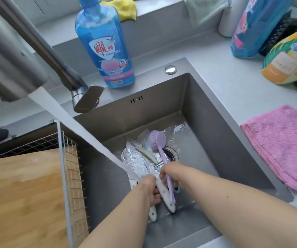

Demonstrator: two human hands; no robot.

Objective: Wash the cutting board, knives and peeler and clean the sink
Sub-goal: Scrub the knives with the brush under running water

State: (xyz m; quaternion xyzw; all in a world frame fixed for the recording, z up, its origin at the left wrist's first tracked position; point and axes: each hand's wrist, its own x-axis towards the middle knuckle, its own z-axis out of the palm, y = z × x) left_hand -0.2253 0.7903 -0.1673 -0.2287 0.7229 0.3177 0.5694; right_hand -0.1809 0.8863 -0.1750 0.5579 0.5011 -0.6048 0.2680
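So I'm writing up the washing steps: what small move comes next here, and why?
Probably bring the purple brush down onto the knife blades: the right hand holds it raised above them, the left hand steadies the white handles, and water already runs over them.

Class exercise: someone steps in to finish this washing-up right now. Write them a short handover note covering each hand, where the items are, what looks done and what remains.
Left hand: gripping the white knife handles in the sink, under the running water.
Right hand: holding the purple brush, bristles over the blades.
Knives: lying wet on the sink floor beside the drain; the peeler cannot be told apart.
Cutting board: resting in the wire rack on the left.
Dish soap: behind the sink.
Left: scrub and rinse the knives, then clean the sink.
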